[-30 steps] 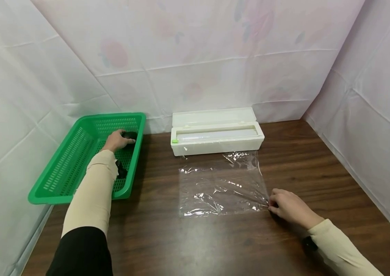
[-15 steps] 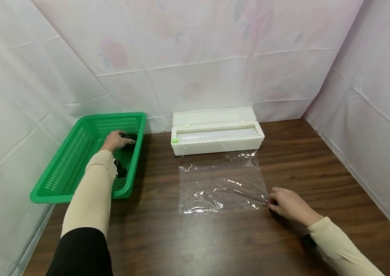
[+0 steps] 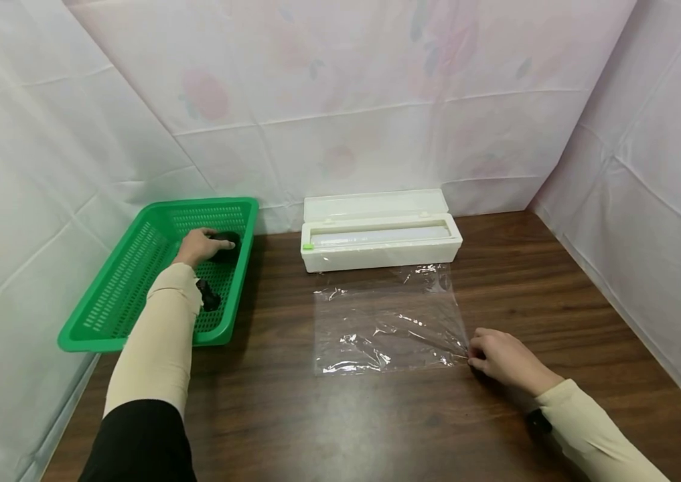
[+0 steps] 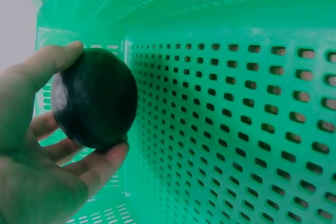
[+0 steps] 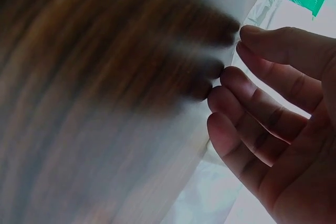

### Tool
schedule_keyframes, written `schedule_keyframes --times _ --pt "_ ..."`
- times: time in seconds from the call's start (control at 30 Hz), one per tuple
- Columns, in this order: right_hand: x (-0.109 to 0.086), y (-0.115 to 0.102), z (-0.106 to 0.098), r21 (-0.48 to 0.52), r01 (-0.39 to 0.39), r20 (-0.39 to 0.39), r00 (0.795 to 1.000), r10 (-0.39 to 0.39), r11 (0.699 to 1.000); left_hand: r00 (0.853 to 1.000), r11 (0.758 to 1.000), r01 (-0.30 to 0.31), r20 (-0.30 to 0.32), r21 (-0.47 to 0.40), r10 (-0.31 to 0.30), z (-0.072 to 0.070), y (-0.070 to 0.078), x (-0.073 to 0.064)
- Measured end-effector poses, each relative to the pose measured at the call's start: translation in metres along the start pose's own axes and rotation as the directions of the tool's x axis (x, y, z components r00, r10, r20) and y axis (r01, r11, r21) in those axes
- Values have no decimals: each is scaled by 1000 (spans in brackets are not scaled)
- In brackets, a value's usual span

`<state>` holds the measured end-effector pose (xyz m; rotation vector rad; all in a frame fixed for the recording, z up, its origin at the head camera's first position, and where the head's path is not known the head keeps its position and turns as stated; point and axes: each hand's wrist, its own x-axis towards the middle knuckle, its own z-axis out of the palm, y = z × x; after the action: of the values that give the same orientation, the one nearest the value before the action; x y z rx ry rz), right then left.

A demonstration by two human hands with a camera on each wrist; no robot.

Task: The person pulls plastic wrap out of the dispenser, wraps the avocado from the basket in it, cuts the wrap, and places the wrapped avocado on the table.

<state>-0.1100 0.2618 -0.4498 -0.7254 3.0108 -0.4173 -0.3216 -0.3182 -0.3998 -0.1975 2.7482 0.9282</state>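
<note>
In the green basket (image 3: 239, 281) on the left, my left hand (image 3: 197, 246) grips a dark, nearly black, smooth rounded object (image 4: 97, 98). The left wrist view shows the thumb on top of it and fingertips curled under its lower side, close to the basket's perforated wall. At the right, my right hand (image 3: 505, 358) pinches the near right corner of a sheet of clear plastic wrap (image 3: 370, 325) against the tabletop. The sheet runs out from a white wrap dispenser box (image 3: 382, 254), its lid raised, a roll visible inside. Creases fan out from the pinched corner.
A small green slider (image 3: 308, 246) sits at the dispenser's left front edge. Brown wooden tabletop (image 3: 340, 428) spreads around the film. White printed cloth (image 3: 340, 120) hangs behind and along both sides. A black device (image 3: 538, 423) is on the right wrist.
The head view shifts very slightly. Both hands keep their holds, the left on the dark rounded object and the right on the wrap's corner.
</note>
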Motion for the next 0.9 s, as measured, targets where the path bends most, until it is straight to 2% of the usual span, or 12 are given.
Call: schedule_keyframes --times 0.33,0.47,0.9 --pt "3 3 1 4 8 -6 1000 -8 1000 999 999 15 -47 -46 -18 -9 -1 -5" --pt "4 3 1 2 9 -10 1000 -9 1000 997 998 -5 -78 -67 0 -12 -1 -4" --pt "9 5 2 -9 9 -3 1000 -9 1000 991 997 -53 -125 -52 46 -20 7 -4"
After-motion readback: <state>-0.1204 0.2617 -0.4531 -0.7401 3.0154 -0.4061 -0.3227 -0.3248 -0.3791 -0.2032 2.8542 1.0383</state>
